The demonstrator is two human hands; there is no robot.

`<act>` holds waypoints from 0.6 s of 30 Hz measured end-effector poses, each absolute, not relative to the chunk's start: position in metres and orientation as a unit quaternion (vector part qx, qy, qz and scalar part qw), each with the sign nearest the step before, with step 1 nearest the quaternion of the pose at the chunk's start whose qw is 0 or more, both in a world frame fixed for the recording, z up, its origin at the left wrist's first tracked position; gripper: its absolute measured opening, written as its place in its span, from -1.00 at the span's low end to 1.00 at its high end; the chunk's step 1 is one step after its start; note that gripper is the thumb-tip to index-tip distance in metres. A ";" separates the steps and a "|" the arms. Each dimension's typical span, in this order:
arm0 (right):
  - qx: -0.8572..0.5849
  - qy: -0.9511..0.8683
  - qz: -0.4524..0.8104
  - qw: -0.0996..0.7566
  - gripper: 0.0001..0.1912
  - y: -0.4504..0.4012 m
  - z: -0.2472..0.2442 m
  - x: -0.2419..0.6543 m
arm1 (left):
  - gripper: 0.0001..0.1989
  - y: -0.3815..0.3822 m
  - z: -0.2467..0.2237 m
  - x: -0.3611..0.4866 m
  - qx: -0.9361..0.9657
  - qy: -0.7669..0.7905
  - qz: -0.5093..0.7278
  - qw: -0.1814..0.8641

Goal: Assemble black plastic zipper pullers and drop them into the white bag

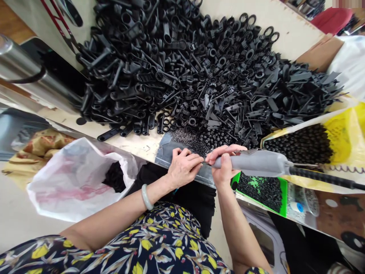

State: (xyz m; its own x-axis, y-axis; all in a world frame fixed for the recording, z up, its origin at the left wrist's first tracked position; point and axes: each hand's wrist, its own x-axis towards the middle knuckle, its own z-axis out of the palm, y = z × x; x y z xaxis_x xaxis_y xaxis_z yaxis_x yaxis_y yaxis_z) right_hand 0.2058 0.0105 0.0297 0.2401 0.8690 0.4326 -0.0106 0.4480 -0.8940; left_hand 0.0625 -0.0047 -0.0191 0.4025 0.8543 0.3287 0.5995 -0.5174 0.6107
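Note:
A grey electric screwdriver [256, 163] lies nearly level in my right hand [223, 169], its tip pointing left and its cable trailing off to the right. My left hand [184, 167] is closed, fingertips together at the screwdriver's tip. Whatever it pinches is mostly hidden; only a small dark bit shows between the two hands. Beneath the hands a grey mat [164, 152] covers the table's front edge. Tiny screws [185, 139] and small round black pieces [215, 137] lie just beyond my fingers.
Black plastic handles [122, 91], rings [228, 61] and flat strips [296, 83] form a large heap. A white bag [71, 182] hangs open at left, near a steel flask [31, 72]. At right are a yellow bag [342, 129] and a green tray [283, 196] of small black parts.

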 end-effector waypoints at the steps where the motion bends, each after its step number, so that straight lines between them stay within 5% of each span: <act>1: -0.411 -0.521 0.328 0.672 -0.78 0.011 0.029 0.206 | -0.78 -0.005 -0.019 0.063 0.812 0.447 0.316 0.201; 18: -0.430 -0.548 0.337 0.634 -0.74 0.011 0.029 0.209 | -0.78 -0.005 -0.022 0.062 0.809 0.446 0.325 0.202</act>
State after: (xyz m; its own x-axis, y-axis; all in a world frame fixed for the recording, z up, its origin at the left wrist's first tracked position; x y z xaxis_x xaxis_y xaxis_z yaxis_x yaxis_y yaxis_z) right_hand 0.2086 0.0108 0.0285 0.1721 0.8984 0.4041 0.0433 0.4030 -0.9142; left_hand 0.0618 -0.0053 -0.0224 0.3913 0.8530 0.3453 0.5906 -0.5205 0.6166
